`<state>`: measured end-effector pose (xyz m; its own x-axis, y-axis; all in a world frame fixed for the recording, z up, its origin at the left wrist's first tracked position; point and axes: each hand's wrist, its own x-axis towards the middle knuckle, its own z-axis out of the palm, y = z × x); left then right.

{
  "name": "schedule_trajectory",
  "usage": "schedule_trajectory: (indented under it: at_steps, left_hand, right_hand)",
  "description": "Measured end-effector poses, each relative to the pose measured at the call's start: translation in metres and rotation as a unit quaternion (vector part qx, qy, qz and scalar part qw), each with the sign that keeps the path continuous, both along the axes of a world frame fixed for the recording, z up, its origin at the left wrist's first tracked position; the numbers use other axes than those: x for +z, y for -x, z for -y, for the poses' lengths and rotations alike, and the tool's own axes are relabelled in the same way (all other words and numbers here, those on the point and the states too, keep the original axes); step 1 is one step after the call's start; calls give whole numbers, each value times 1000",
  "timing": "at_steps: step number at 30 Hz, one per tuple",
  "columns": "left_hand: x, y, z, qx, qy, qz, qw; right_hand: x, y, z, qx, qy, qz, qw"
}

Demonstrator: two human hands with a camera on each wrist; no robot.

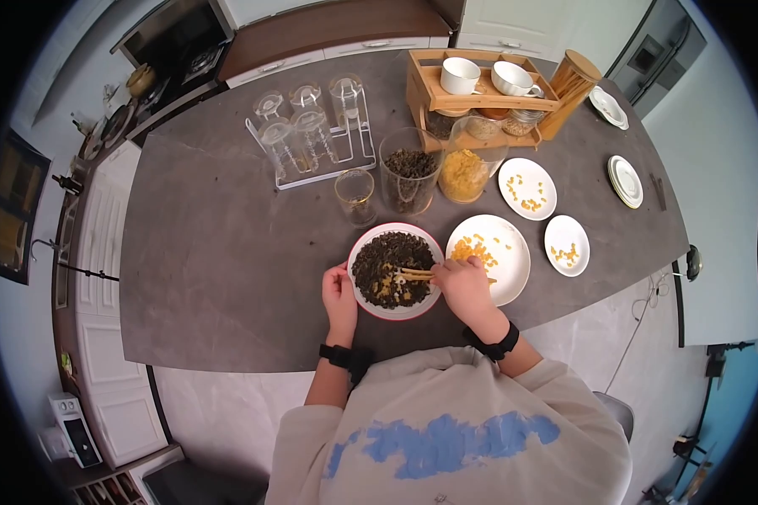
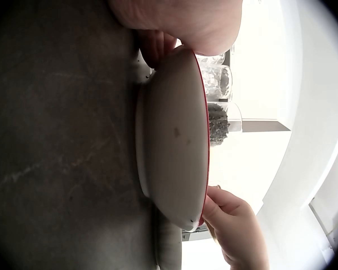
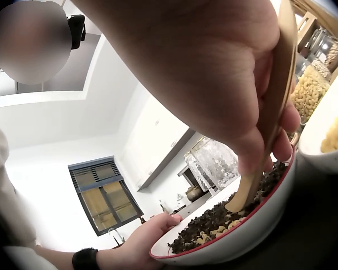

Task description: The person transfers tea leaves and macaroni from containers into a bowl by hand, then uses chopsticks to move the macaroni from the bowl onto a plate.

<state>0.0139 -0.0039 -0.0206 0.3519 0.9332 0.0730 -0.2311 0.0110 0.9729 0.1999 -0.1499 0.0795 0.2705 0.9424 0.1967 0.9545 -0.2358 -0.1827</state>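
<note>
A white bowl with a red rim (image 2: 174, 135) stands on the grey table, filled with dark dried leaf-like bits (image 1: 387, 252) and some pale yellow pieces (image 1: 389, 292). My left hand (image 1: 339, 299) holds the bowl's left side, thumb by the rim and fingers against the outer wall. From the right, my right hand (image 1: 467, 290) grips wooden tongs (image 3: 273, 107). Their tips are down in the dark bits, near the yellow pieces. Right beside the bowl is a white plate (image 1: 514, 282) with yellow pasta pieces (image 1: 473, 250), partly under my right hand.
Behind the bowl stand an empty glass (image 1: 356, 202), a jar of dark bits (image 1: 408, 181) and a jar of yellow pasta (image 1: 463, 175). Two small plates with yellow pieces lie right. A glass rack (image 1: 328, 164) and a wooden shelf with cups (image 1: 480, 101) stand farther back.
</note>
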Motion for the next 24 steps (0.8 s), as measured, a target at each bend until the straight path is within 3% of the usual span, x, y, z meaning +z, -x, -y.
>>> schedule_trajectory:
  at_steps: [13, 24]
  left_hand:
    - [1, 0, 0, 1, 0, 5, 1000]
    - [4, -2, 1, 11, 5, -4, 1000]
  right_hand:
    - [-5, 7, -10, 36, 7, 15, 999]
    - [-4, 6, 1, 14, -14, -13, 1000]
